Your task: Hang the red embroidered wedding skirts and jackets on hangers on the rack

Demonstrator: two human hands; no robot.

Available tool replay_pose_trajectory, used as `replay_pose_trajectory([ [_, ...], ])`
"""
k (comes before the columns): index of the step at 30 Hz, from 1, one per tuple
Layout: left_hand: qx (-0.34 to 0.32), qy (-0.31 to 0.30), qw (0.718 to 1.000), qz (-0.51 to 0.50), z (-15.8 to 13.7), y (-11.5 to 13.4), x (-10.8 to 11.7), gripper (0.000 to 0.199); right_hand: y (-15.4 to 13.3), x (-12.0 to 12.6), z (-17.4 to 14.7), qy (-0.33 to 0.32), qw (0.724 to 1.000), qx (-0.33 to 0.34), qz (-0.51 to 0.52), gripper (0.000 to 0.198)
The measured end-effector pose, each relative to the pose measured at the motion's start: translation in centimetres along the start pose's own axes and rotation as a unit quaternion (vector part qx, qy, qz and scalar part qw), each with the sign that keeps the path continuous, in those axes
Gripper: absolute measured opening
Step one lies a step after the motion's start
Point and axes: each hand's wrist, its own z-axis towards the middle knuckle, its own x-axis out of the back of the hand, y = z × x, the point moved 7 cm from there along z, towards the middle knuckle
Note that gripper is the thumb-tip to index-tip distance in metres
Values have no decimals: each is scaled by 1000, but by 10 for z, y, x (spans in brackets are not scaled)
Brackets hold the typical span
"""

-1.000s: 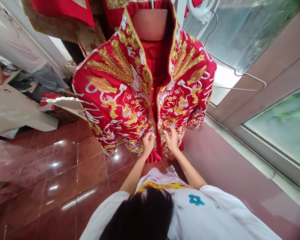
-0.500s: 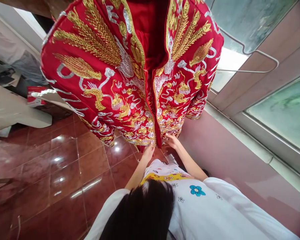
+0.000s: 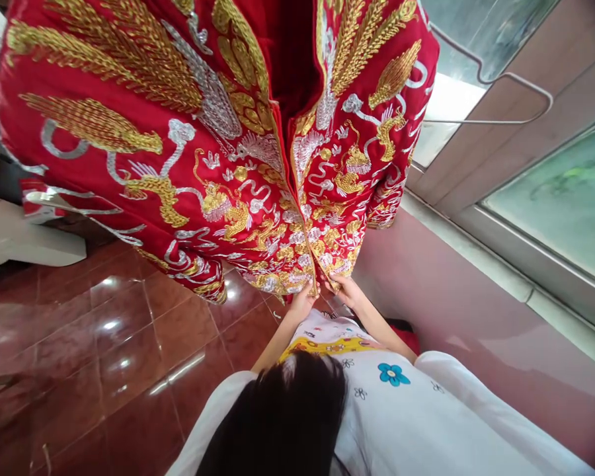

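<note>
A red embroidered jacket point(image 3: 198, 218) fills the upper part of the head view, covered with gold and silver birds, dragons and scrolls. It hangs upright with its front split down the middle, and red lining shows at the neck. At the bottom of the left front panel, my left hand point(image 3: 304, 301) pinches the hem corner. My right hand point(image 3: 346, 291) grips the hem corner of the other panel, close beside it. The two front edges lie near each other above my fingers. What holds the jacket up at the top is out of view.
A wire hanger point(image 3: 515, 99) sticks out at the upper right, in front of a framed glass pane point(image 3: 560, 205). Below runs a pink wall point(image 3: 456, 291) with a ledge. Pale furniture point(image 3: 44, 238) stands at left on red floor tiles point(image 3: 129, 344).
The jacket's left shoulder and sleeve have come nearer and shifted left. My right hand has closed on its hem corner, and the front edges have drawn together at the bottom.
</note>
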Motion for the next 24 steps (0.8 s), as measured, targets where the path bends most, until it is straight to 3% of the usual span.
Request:
replay_pose_trajectory([
  [11, 48, -27, 998, 37, 2, -2, -7, 24, 1, -15, -9, 17, 996, 75, 44, 40],
  [16, 82, -41, 994, 59, 1, -11, -15, 29, 5, -19, -13, 30, 994, 79, 66, 39],
  [24, 78, -45, 993, 75, 5, -6, -11, 28, 6, -23, -17, 34, 991, 83, 95, 38],
])
